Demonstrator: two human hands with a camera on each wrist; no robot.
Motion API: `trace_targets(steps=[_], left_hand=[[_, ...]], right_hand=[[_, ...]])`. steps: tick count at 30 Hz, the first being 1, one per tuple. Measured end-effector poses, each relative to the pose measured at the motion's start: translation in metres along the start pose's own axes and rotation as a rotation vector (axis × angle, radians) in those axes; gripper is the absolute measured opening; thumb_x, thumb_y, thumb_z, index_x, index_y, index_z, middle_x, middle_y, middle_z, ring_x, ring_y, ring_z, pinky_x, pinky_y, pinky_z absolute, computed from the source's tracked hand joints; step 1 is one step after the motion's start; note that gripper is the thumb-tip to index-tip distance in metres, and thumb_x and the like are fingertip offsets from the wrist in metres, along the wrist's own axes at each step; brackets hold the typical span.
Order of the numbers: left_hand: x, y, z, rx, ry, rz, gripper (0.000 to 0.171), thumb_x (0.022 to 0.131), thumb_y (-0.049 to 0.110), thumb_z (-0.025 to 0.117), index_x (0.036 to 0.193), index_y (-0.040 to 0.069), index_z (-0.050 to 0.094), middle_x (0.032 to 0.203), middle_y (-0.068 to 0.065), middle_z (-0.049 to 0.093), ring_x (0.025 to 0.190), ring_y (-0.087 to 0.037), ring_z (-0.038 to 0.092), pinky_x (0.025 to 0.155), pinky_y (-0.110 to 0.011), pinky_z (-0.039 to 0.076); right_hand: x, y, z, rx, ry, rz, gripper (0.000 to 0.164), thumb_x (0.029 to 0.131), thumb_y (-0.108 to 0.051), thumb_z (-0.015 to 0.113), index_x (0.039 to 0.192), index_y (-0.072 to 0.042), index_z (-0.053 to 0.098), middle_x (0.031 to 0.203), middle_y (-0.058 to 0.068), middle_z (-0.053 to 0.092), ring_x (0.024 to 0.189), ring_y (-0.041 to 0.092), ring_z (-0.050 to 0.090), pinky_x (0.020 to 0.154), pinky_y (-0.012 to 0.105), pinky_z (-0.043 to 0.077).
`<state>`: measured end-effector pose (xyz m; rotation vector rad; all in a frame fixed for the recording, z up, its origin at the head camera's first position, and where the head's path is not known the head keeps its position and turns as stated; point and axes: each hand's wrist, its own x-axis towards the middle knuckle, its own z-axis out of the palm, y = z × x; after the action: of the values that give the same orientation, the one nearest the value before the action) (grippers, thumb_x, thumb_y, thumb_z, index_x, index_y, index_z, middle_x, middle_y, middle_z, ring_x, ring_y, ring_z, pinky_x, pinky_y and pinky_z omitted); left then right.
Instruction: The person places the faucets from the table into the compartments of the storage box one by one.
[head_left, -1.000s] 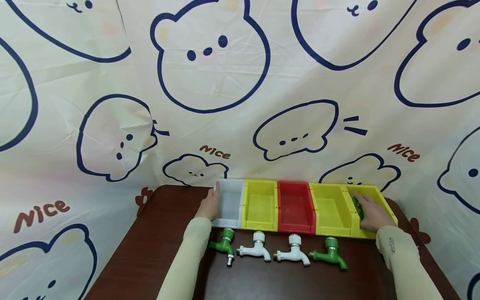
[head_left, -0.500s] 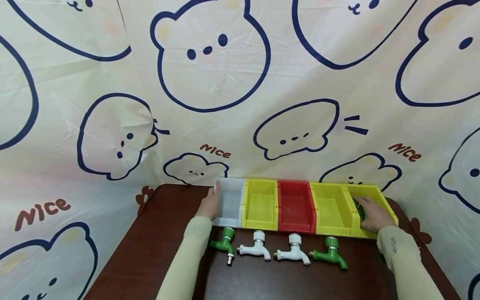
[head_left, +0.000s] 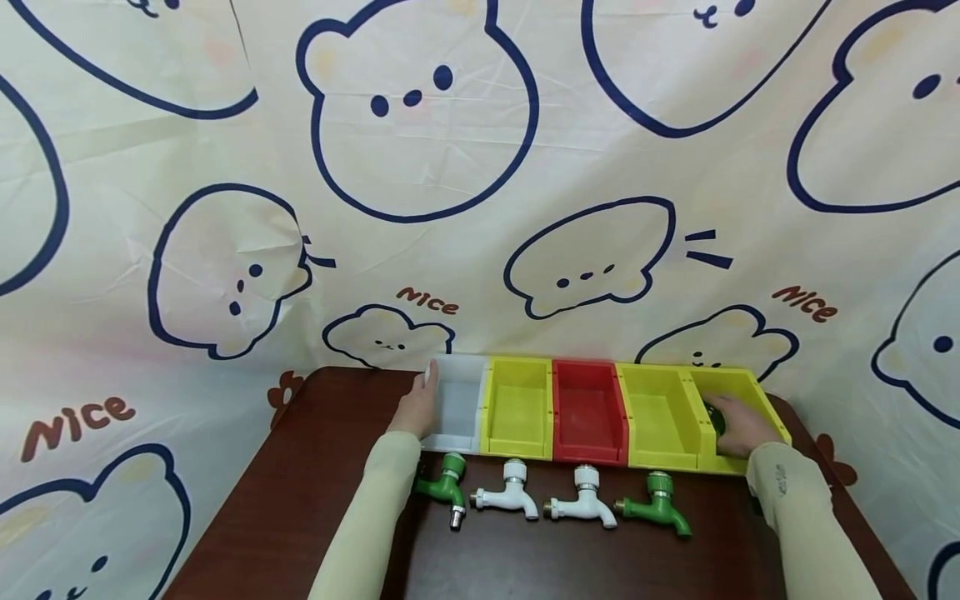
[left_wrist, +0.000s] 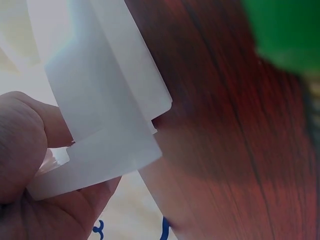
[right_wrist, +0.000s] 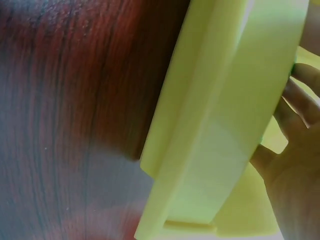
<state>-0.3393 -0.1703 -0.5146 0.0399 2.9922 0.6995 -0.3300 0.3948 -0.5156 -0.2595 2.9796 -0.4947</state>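
At the left end of a row of joined bins, my left hand (head_left: 417,406) grips the side wall of the white bin (head_left: 459,408). The left wrist view shows the thumb and fingers on either side of that white wall (left_wrist: 105,160). My right hand (head_left: 742,423) reaches down into the rightmost yellow bin (head_left: 738,382). Its fingers curl round a green faucet (head_left: 716,418), which is mostly hidden by the hand and the bin wall. In the right wrist view the hand (right_wrist: 295,155) shows behind the yellow bin wall (right_wrist: 220,130), with only specks of green visible.
Between the end bins stand a yellow bin (head_left: 516,408), a red bin (head_left: 589,412) and another yellow bin (head_left: 660,417). In front lie a green faucet (head_left: 447,483), two white faucets (head_left: 510,494) and another green faucet (head_left: 657,504) on the dark brown table (head_left: 570,567). A printed curtain (head_left: 465,258) hangs behind.
The right hand has shifted slightly within the rightmost yellow bin, and less of the green faucet shows. The left hand keeps its grip on the white bin. The head view has tilted a little.
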Motion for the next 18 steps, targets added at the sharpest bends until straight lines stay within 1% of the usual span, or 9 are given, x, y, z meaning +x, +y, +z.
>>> trace_targets(steps=[5, 10, 14, 18], left_hand=[[0.000, 0.000, -0.001, 0.005, 0.002, 0.014, 0.093, 0.095, -0.011, 0.060, 0.168, 0.014, 0.008, 0.163, -0.025, 0.031, 0.065, -0.027, 0.053, 0.062, -0.038, 0.045], [0.000, 0.000, -0.002, 0.026, 0.019, 0.034, 0.093, 0.094, -0.012, 0.059, 0.168, 0.013, 0.008, 0.160, -0.026, 0.033, 0.064, -0.026, 0.052, 0.062, -0.037, 0.044], [0.000, 0.000, -0.002, 0.010, 0.010, 0.018, 0.095, 0.094, -0.012, 0.060, 0.168, 0.013, 0.008, 0.162, -0.025, 0.032, 0.067, -0.027, 0.053, 0.064, -0.038, 0.046], [0.000, -0.001, -0.002, 0.001, -0.005, 0.006, 0.096, 0.094, -0.012, 0.062, 0.168, 0.014, 0.007, 0.162, -0.025, 0.031, 0.066, -0.027, 0.054, 0.064, -0.038, 0.045]], right_hand=[[0.001, 0.002, 0.000, 0.017, -0.013, 0.003, 0.090, 0.069, -0.002, 0.079, 0.150, 0.013, 0.042, 0.145, 0.041, 0.045, 0.130, 0.061, 0.043, 0.105, 0.073, 0.036], [0.002, 0.006, -0.001, 0.056, -0.015, -0.015, 0.095, 0.067, -0.004, 0.081, 0.152, 0.009, 0.042, 0.146, 0.037, 0.050, 0.129, 0.058, 0.048, 0.102, 0.072, 0.039], [0.005, 0.011, 0.000, 0.083, -0.018, -0.014, 0.100, 0.066, -0.007, 0.082, 0.156, 0.004, 0.040, 0.147, 0.035, 0.050, 0.126, 0.053, 0.052, 0.100, 0.071, 0.041], [0.004, 0.012, 0.001, 0.124, -0.048, 0.010, 0.102, 0.066, -0.005, 0.081, 0.158, 0.002, 0.036, 0.151, 0.036, 0.045, 0.126, 0.051, 0.050, 0.100, 0.071, 0.040]])
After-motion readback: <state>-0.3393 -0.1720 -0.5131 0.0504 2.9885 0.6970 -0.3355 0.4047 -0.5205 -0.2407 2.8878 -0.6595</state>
